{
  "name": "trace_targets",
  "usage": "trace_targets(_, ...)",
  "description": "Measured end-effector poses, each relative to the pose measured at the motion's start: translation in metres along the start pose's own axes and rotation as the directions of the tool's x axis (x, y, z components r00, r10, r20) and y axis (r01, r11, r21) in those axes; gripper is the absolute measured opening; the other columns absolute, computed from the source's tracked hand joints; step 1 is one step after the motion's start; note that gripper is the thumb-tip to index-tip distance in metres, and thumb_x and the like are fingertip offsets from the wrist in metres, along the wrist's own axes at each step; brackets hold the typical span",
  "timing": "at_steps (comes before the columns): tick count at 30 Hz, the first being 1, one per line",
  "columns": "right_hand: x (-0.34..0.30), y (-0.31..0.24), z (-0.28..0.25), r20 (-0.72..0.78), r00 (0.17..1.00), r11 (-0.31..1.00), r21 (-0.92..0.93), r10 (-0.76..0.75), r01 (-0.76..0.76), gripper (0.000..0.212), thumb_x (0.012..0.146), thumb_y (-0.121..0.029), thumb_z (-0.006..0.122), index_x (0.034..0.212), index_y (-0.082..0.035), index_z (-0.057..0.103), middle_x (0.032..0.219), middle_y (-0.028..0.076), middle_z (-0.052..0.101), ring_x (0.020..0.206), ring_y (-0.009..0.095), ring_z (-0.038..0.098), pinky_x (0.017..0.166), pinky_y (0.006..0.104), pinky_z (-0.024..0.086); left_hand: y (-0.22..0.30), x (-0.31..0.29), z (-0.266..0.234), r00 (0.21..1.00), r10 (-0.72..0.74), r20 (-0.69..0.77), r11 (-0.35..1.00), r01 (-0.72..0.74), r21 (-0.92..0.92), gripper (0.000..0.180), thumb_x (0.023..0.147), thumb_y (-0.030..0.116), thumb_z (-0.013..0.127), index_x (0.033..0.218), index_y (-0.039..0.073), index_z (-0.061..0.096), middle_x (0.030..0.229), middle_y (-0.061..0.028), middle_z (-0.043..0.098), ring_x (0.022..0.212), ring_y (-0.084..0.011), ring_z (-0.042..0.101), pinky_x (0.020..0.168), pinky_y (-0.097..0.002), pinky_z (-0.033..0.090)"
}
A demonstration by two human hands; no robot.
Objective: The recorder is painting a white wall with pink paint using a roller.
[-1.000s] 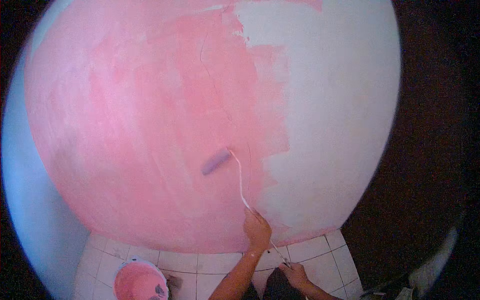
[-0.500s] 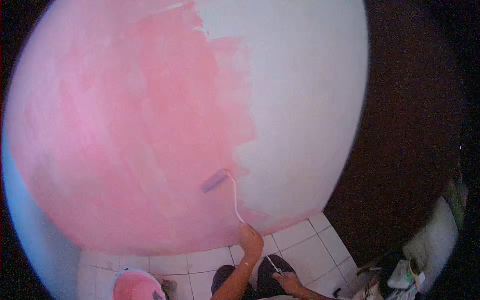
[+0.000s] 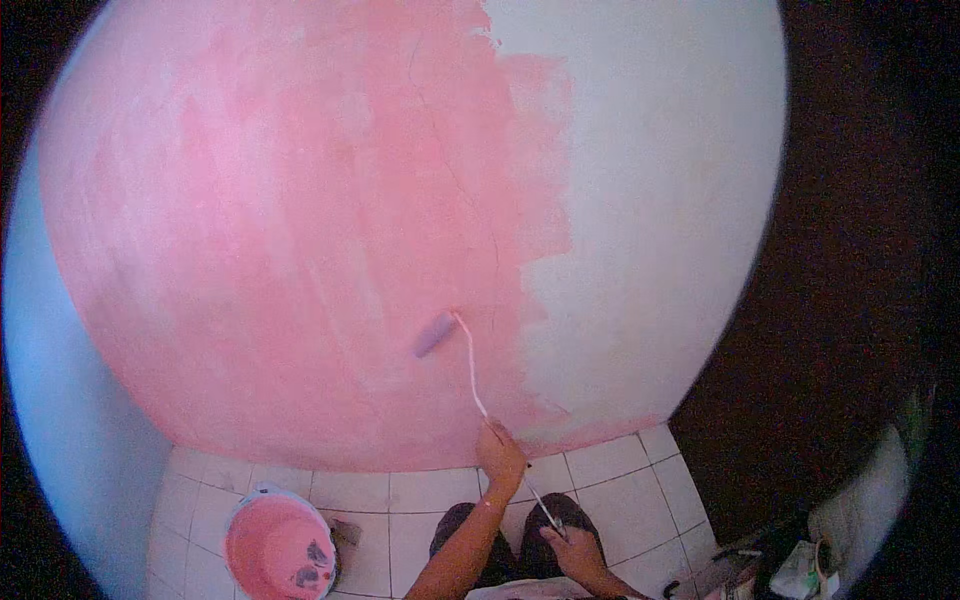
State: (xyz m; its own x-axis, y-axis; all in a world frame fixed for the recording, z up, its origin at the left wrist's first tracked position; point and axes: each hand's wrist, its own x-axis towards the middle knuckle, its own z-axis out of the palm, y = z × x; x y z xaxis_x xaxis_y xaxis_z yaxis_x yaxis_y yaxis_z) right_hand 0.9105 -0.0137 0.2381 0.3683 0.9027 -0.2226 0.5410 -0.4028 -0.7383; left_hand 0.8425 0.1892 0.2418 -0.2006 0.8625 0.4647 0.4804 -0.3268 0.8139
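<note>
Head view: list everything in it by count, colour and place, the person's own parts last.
Front wall: one, pink at left, whitish at right, straight ahead
Paint roller: one, purplish-grey on a whitish rod, before the pink area
Bucket: one, pale rim, pink inside, floor at lower left
Small unclear item: one, grey-brown, right of the bucket
Side wall: one, bluish, far left
Floor tiles: many, whitish, below the front wall
Dark area: one, brownish-black, right; nature unclear
Clutter: count unclear, pale and dark, lower right
Legs: two, dark-clothed, lower middle
Left hand: one, bare, gripping the rod partway
Right hand: one, bare, at the rod's lower end
</note>
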Motion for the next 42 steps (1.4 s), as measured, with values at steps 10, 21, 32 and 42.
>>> trace_targets(10,0.012,0.007,-0.008,-0.041,0.999,0.998,-0.06,0.028,-0.03,0.052,0.082,-0.048,0.055,0.065,0.001,0.052,0.055,0.018,0.052,0.053,0.032,0.053,0.053,0.0429,0.041,0.007,-0.003,0.013,0.992,-0.126,-0.003,0.992,0.126,0.025,0.041,0.094,0.028,0.03,0.076,-0.003,0.05,0.066,-0.0228,0.051,0.063,-0.0421,0.05,0.057,-0.0494,0.037)
trace_targets(21,-0.01,0.128,0.015,0.077,0.979,0.933,0.297,0.19,-0.204,0.032,0.093,-0.03,0.043,0.099,-0.004,0.061,0.076,0.008,0.056,0.071,0.018,0.053,0.062,0.0346,0.043,0.025,-0.082,0.075,0.971,0.049,0.233,0.992,-0.074,0.099,0.033,0.092,0.024,0.035,0.082,-0.002,0.052,0.062,-0.0229,0.056,0.057,-0.0412,0.056,0.053,-0.0519,0.043)
trace_targets(32,0.049,0.053,-0.005,0.178,0.969,0.812,0.531,0.173,-0.243,0.047,0.089,-0.045,0.047,0.057,-0.01,0.046,0.047,-0.002,0.043,0.041,0.01,0.04,0.037,0.0264,0.027,0.084,0.021,0.049,0.986,0.121,0.119,0.981,-0.137,0.136,0.027,0.092,0.021,0.038,0.089,-0.003,0.05,0.06,-0.0227,0.055,0.056,-0.0412,0.055,0.051,-0.051,0.042)
trace_targets(42,0.029,0.094,0.046,-0.078,0.986,0.989,0.001,-0.145,0.146,0.036,0.091,-0.039,0.043,0.083,-0.006,0.056,0.076,0.007,0.055,0.068,0.018,0.048,0.063,0.0309,0.042,0.034,-0.022,0.06,0.955,0.181,0.235,0.956,-0.227,0.188,0.02,0.086,0.016,0.045,0.096,0.001,0.053,0.066,-0.0186,0.057,0.058,-0.0364,0.056,0.051,-0.0469,0.042)
